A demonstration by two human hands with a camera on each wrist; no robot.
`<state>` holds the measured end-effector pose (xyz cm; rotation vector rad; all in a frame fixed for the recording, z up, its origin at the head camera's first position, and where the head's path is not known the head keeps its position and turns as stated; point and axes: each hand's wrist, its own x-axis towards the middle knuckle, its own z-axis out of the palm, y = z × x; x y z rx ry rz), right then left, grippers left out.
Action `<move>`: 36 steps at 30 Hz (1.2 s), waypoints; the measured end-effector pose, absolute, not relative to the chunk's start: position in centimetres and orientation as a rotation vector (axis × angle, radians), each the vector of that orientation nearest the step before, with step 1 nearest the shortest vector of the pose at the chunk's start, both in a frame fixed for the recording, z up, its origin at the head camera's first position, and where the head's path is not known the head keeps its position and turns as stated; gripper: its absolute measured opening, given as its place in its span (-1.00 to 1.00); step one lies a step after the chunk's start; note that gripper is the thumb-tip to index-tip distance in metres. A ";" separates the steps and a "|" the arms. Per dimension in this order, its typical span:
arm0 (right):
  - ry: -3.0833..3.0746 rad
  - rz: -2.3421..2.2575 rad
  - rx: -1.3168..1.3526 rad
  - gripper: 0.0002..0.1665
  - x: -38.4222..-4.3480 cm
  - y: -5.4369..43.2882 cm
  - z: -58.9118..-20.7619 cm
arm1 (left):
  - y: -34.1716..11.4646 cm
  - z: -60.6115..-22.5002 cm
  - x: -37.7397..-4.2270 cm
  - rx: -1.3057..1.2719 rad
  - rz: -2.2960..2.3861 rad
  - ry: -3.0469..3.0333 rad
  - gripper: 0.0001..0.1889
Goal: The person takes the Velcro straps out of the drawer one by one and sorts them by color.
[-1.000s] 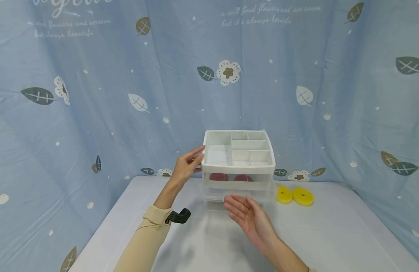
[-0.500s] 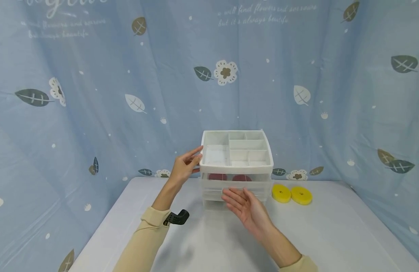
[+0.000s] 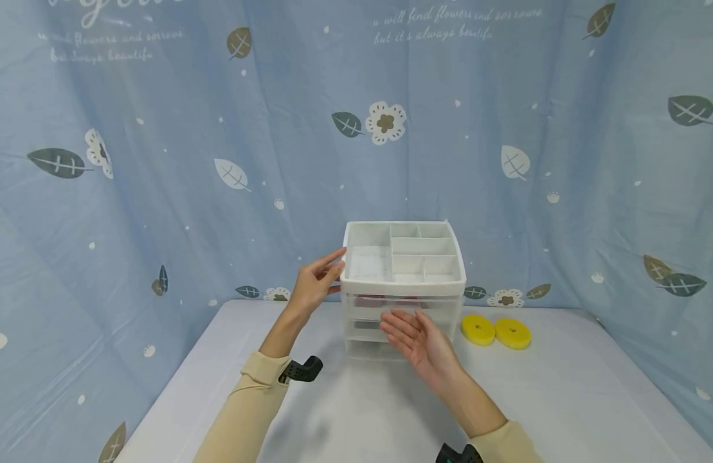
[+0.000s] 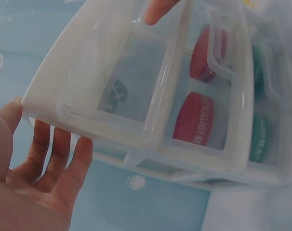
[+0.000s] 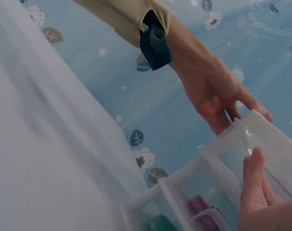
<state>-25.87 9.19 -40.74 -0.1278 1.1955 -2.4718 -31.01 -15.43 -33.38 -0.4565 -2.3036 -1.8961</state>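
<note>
A white storage box point(image 3: 369, 263) with a divided tray on top and clear drawers stands on the table. My left hand point(image 3: 312, 286) touches its left side near the tray rim, fingertips along the edge in the left wrist view. My right hand point(image 3: 422, 344) is held with straight fingers at the clear drawer fronts; the right wrist view shows its fingertips point(image 5: 256, 161) close to the box, though contact is hard to tell. Through the clear plastic, red round pieces with white lettering point(image 4: 196, 120) lie in one drawer, and green round pieces point(image 4: 259, 137) in the neighbouring drawer.
Two yellow discs with small centre holes, a left disc point(image 3: 478, 330) and a right disc point(image 3: 513, 333), lie right of the box on the white-covered table point(image 3: 564, 399). A blue patterned curtain point(image 3: 275, 128) hangs close behind and along the sides.
The upper drawer has slid inward, so less of the red pieces shows under the tray. My right hand has moved slightly up and away from me. My left hand keeps its place.
</note>
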 end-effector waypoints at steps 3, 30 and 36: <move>1.202 -2.475 -0.109 -0.31 -26.2 9.2 -40.7 | -15.5 -33.3 -31.0 -0.457 -1.900 -2.306 -0.55; 1.232 -2.492 -0.099 -0.30 -27.0 8.9 -41.4 | -15.4 -33.1 -30.8 -0.462 -1.913 -2.308 -0.56; 1.274 -2.418 -0.179 -0.21 -27.1 9.3 -42.2 | -15.4 -33.1 -30.8 -0.465 -1.906 -2.309 -0.56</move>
